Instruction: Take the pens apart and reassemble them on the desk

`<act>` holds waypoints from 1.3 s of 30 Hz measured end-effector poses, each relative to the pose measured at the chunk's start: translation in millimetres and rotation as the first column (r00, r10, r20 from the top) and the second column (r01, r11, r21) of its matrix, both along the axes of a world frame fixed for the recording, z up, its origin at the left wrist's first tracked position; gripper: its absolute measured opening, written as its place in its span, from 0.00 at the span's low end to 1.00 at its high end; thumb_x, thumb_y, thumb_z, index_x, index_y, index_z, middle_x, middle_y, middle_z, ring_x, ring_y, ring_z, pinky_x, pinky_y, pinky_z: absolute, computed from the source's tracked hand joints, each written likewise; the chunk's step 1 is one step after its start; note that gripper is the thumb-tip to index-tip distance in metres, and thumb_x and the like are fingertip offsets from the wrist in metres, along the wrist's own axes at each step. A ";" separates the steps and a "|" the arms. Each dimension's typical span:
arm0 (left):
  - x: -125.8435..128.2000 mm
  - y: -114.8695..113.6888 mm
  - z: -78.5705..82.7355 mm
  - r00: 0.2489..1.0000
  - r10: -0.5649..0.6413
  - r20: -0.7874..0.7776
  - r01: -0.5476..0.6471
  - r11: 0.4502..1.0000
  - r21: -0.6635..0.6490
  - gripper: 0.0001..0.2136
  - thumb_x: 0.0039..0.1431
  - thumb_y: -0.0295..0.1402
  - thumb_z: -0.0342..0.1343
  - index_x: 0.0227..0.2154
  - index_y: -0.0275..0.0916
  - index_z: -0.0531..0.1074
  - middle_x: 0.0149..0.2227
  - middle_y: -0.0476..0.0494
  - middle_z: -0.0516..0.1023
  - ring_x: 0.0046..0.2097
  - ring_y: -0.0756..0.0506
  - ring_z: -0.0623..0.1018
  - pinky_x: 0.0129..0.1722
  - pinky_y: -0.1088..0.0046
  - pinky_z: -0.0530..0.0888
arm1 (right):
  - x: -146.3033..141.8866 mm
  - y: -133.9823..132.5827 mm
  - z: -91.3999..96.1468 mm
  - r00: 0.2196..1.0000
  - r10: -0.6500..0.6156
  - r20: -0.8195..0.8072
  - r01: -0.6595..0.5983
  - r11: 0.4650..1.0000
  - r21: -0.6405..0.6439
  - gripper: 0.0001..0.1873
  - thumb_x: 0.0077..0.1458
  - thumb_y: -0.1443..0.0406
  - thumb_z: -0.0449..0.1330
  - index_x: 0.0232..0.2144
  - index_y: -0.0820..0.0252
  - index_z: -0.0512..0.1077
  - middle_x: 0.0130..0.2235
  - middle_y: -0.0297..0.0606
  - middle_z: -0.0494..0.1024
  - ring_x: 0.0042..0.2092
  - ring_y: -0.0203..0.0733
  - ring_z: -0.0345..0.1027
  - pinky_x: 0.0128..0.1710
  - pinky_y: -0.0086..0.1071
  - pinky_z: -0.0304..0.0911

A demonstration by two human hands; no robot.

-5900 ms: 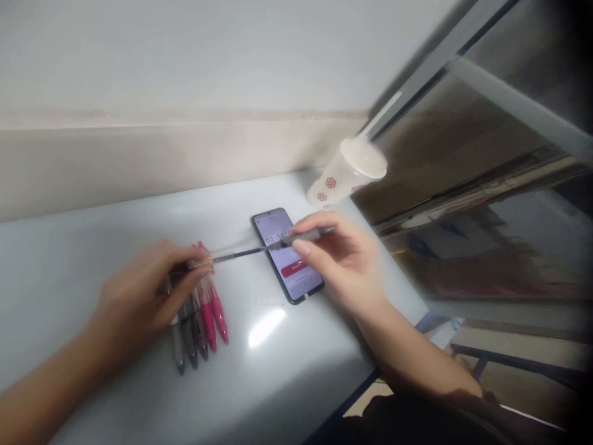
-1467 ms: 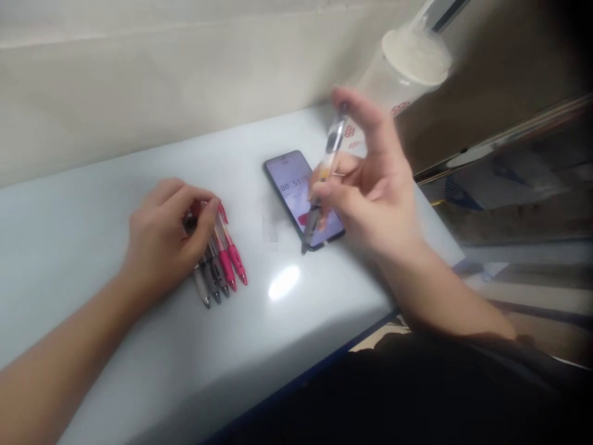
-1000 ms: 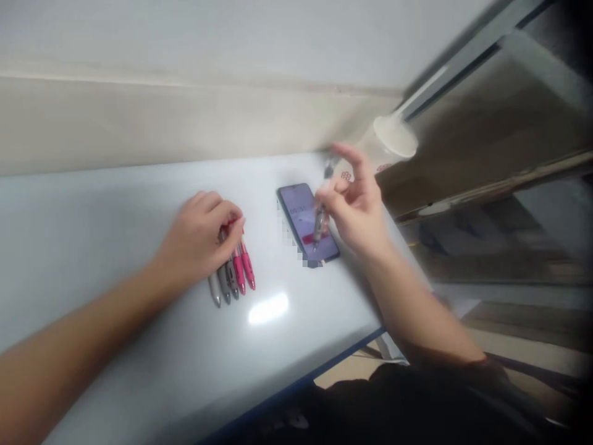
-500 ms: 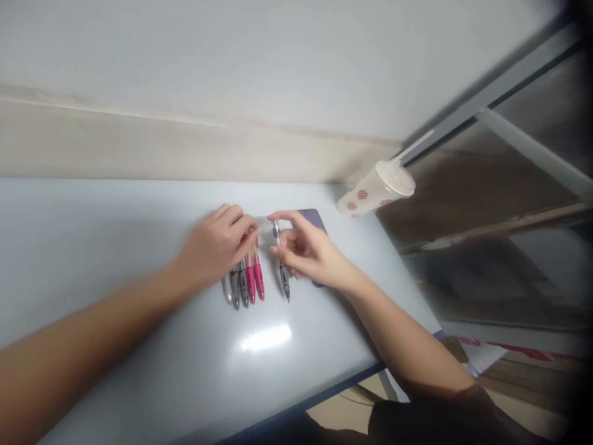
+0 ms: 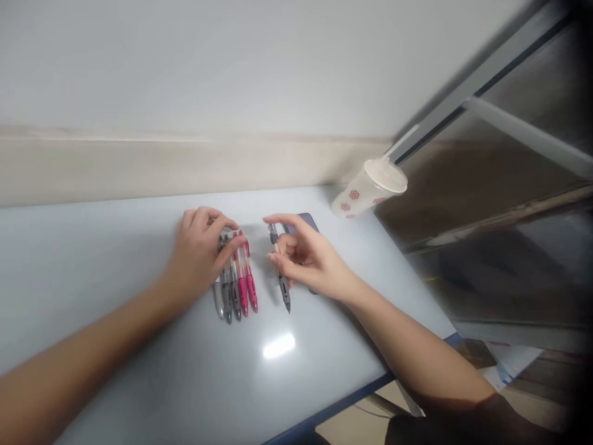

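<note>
- Pink and grey click pens (image 5: pixel 236 281), five in all, lie side by side on the table (image 5: pixel 92 247), tips toward the person: three grey or dark ones on the left, two pink ones on the right.
- The left hand (image 5: pixel 197 253) sits over the far ends of those pens, fingers curled down and touching them; whether this grip is clasping them or only resting there, I cannot tell.
- The right hand (image 5: pixel 310 259) is just beside the row, its grip closed lightly on a slim pen (image 5: pixel 279 269) pinched near the middle between thumb and fingers. The pen has a clear upper barrel and a dark lower end, and it slants down with its tip toward the table.
- A smartphone (image 5: pixel 308 221) lies under and behind the right hand, mostly hidden, with its screen out of sight.
- A white cup (image 5: pixel 359 198) with red flower prints is at the far corner of the table, beyond the phone.
- A beige wall (image 5: pixel 185 74) runs along the table's far side, and a metal window frame (image 5: pixel 509 68) rises at the right.
</note>
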State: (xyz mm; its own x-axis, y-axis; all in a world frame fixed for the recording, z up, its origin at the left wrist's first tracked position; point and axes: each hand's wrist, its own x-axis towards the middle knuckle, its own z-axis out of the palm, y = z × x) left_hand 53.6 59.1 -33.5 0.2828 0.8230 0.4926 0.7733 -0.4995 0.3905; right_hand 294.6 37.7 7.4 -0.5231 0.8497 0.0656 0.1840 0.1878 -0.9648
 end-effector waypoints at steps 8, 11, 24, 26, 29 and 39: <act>14.8 -24.0 -4.7 0.986 -0.146 -0.081 0.126 0.970 -0.207 0.28 0.66 0.51 0.57 0.62 0.39 0.66 0.65 0.28 0.70 0.67 0.27 0.67 0.66 0.41 0.64 | 5.6 4.2 0.3 0.998 -0.043 -0.037 0.042 0.999 -0.032 0.26 0.67 0.63 0.62 0.64 0.54 0.60 0.28 0.22 0.64 0.23 0.30 0.64 0.24 0.26 0.66; 15.1 -27.3 -6.9 0.971 -0.190 -0.147 0.152 0.960 -0.237 0.31 0.69 0.48 0.53 0.68 0.38 0.58 0.71 0.27 0.64 0.74 0.28 0.60 0.71 0.41 0.58 | 8.2 5.7 1.7 0.998 -0.063 -0.024 0.062 0.998 -0.023 0.26 0.66 0.64 0.63 0.63 0.54 0.61 0.28 0.22 0.65 0.22 0.30 0.65 0.24 0.27 0.66; -0.4 7.7 3.6 0.874 -0.409 -0.263 0.316 0.888 -0.333 0.39 0.67 0.41 0.51 0.76 0.33 0.45 0.76 0.29 0.54 0.78 0.31 0.49 0.75 0.44 0.48 | 6.8 9.8 -5.4 0.994 -0.104 -0.026 0.104 0.995 0.009 0.28 0.68 0.55 0.63 0.64 0.53 0.60 0.30 0.27 0.69 0.26 0.35 0.70 0.29 0.31 0.71; -3.2 11.0 4.3 0.868 -0.428 -0.252 0.339 0.882 -0.329 0.39 0.66 0.41 0.51 0.75 0.33 0.47 0.76 0.30 0.56 0.78 0.31 0.52 0.75 0.44 0.49 | 6.8 10.3 -5.5 0.989 -0.146 -0.021 0.147 0.989 0.034 0.27 0.68 0.54 0.63 0.63 0.52 0.61 0.30 0.28 0.69 0.26 0.36 0.70 0.29 0.32 0.71; -5.8 12.4 3.7 0.872 -0.431 -0.230 0.353 0.882 -0.313 0.37 0.68 0.42 0.51 0.75 0.34 0.49 0.75 0.30 0.59 0.77 0.31 0.55 0.75 0.44 0.50 | 7.0 11.8 -5.2 0.976 -0.214 -0.048 0.216 0.975 0.047 0.31 0.67 0.51 0.63 0.65 0.49 0.58 0.32 0.29 0.71 0.26 0.37 0.69 0.29 0.35 0.73; -3.5 10.0 -3.0 0.930 -0.337 -0.147 0.299 0.926 -0.229 0.34 0.70 0.50 0.51 0.69 0.31 0.58 0.70 0.23 0.65 0.73 0.29 0.62 0.71 0.44 0.60 | 8.1 20.6 -9.3 0.932 -0.357 -0.063 0.361 0.929 0.083 0.39 0.65 0.44 0.63 0.68 0.42 0.50 0.38 0.34 0.75 0.26 0.38 0.66 0.25 0.37 0.71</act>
State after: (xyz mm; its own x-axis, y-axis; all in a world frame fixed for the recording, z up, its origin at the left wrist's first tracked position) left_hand 50.2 69.1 -36.5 0.6144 0.7504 0.2439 0.6531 -0.6571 0.3765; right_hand 302.6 58.3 -1.9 -0.1788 0.9693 0.1685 0.2114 0.2052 -0.9556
